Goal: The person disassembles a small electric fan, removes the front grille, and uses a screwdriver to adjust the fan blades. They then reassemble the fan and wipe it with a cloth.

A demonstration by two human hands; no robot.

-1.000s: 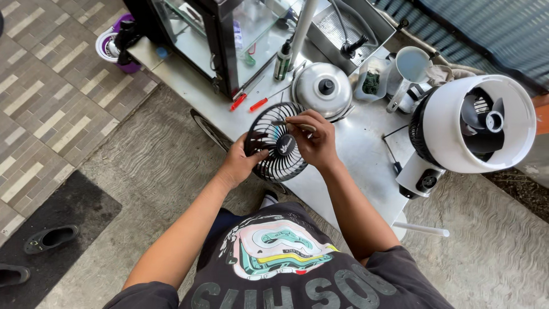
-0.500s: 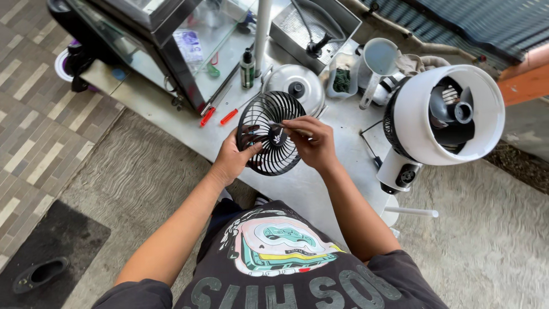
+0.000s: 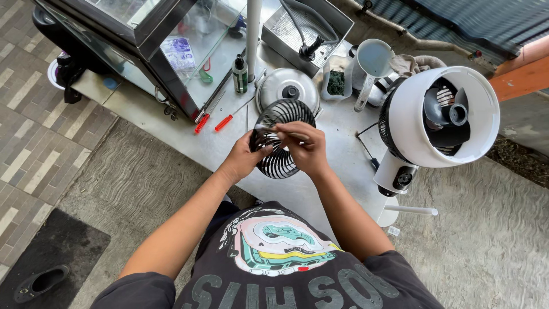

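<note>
I hold a round black fan grille (image 3: 283, 117) upright over the metal table (image 3: 343, 154). My left hand (image 3: 243, 162) grips its lower left rim. My right hand (image 3: 306, 147) covers the grille's right side, fingers pinched near its centre on something small that I cannot make out. A white fan body (image 3: 437, 117) with its front grille off stands on the table to the right, its open face turned toward me.
Two red-handled screwdrivers (image 3: 214, 121) lie left of the grille. Behind it are a round metal lid (image 3: 289, 88), a small spray bottle (image 3: 239, 73), a white pitcher (image 3: 372, 63) and a metal tray (image 3: 309, 26). A glass-sided cabinet (image 3: 160, 46) stands at the back left.
The view has shifted toward the table. Both hands stay on the grille, which has turned slightly in them.
</note>
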